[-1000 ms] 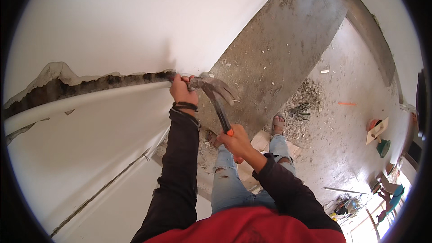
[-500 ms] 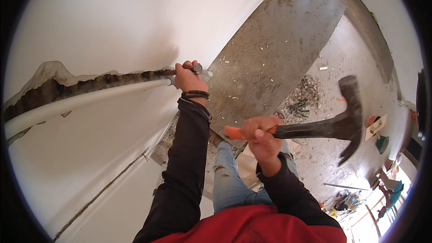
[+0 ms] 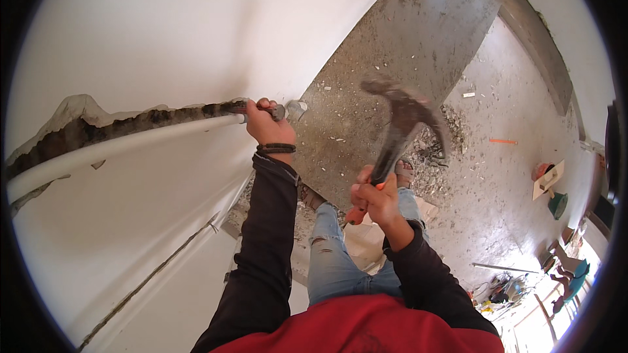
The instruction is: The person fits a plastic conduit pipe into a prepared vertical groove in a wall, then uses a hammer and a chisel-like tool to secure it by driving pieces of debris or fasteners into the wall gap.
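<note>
While the left hand point(image 3: 269, 129) grips the chisel point(image 3: 279, 112) at ten o'clock, its end bare, seemingly for blows, the right hand point(image 3: 379, 202) clasps the hammer point(image 3: 400, 124) low, head toward two o'clock, likely for leverage.

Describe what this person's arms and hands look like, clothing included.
Both arms wear long, dark, creased sleeves: the left sleeve has a thin pale line near its end, the right sleeve is dark too. Dark bands circle the left wrist. The left hand and right hand are gloveless.
</note>
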